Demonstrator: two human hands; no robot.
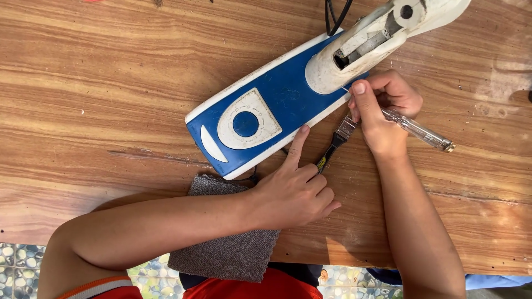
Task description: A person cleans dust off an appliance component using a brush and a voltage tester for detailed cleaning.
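Blue and white clothes iron (266, 111) lies on its side across the wooden surface (100, 83), nose toward the near left, white handle (366, 47) with an open cavity at the far right end. A black cord (335, 14) leaves past the handle.

Left hand (293, 191): forefinger stretched out, tip pressed against the near white edge of the iron, other fingers curled in, holding nothing. Judged to be bracing the iron so it does not slide.

Right hand (382, 111): closed around a clear-handled screwdriver (418, 130), just near of the iron's handle; thumb lies along the shaft, tip aimed at the seam where handle meets body. The tip itself is hidden.

A small brush (335, 144) lies on the surface just near of the iron, between the two hands. A grey cloth (233, 238) hangs over the surface edge, near of the iron's nose, under the left forearm.
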